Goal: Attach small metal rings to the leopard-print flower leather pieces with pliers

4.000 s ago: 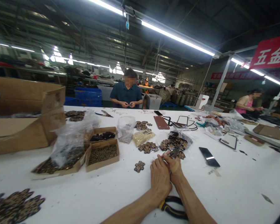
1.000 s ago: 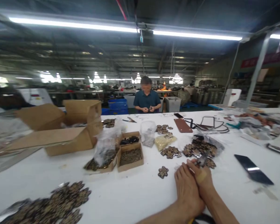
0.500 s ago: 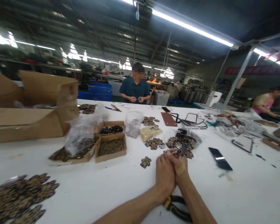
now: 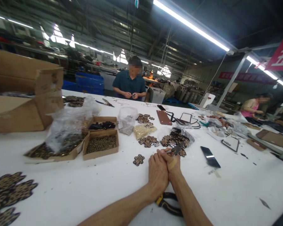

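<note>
Side by side and touching, my left hand (image 4: 157, 172) and my right hand (image 4: 174, 166) are closed at mid-table. Pliers (image 4: 176, 149) run beneath them: the grey jaws stick out past my right fingers, and the black and yellow handles show between my forearms. My right fingers close around the jaw end; what my left fingers hold is hidden. A tan plaster (image 4: 172, 164) is on my right hand. Left of my hands lies a single leopard-print flower patch (image 4: 139, 160). Just beyond the jaws is a heap of such patches (image 4: 171, 140), partly in clear plastic.
Cardboard trays of small brass-coloured parts (image 4: 100, 144) and black parts (image 4: 102, 125) stand left, near a large carton (image 4: 49, 94). More patches (image 4: 11, 191) lie front left. A phone (image 4: 210, 156) lies right; a yellowish bag (image 4: 145, 130) sits ahead. A co-worker (image 4: 129, 81) faces me.
The view has turned slightly right and down, so everything sits further left in the picture. My hands stay closed together over the pliers, with little visible change in grip.
</note>
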Demonstrator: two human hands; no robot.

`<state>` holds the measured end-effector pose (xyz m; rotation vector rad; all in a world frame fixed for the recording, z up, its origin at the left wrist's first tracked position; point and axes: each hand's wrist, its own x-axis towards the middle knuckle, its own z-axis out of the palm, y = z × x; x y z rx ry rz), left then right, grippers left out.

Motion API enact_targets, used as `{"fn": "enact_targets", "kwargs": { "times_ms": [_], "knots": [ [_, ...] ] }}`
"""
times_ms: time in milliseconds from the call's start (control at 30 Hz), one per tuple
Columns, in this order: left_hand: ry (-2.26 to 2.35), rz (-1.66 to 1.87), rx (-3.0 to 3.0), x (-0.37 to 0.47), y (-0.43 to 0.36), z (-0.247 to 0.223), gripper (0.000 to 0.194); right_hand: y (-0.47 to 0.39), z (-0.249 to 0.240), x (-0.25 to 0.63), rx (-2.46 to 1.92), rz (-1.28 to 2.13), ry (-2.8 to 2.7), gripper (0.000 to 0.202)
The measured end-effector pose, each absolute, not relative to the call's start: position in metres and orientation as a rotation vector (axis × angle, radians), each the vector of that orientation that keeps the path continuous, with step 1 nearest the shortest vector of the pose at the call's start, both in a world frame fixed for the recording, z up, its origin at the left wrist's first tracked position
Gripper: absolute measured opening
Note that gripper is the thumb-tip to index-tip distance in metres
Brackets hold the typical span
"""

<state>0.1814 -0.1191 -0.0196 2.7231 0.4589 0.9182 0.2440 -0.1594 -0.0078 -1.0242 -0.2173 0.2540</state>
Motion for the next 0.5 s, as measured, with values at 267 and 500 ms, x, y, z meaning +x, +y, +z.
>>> {"fn": "enact_targets", "kwargs": {
  "times_ms": [267, 500],
  "knots": [
    [0.502, 0.901, 2.742, 0.1787, -0.1194, -0.0190, 0.049, -0.1572, -0.0076, 0.2427, -1.001, 0.289, -0.215, 0.042],
    [0.513, 0.901, 2.700, 0.1795, -0.1192, -0.0187, 0.039, -0.1572, -0.0040, 0.2407, -1.021, 0.288, -0.203, 0.045]
  ]
}}
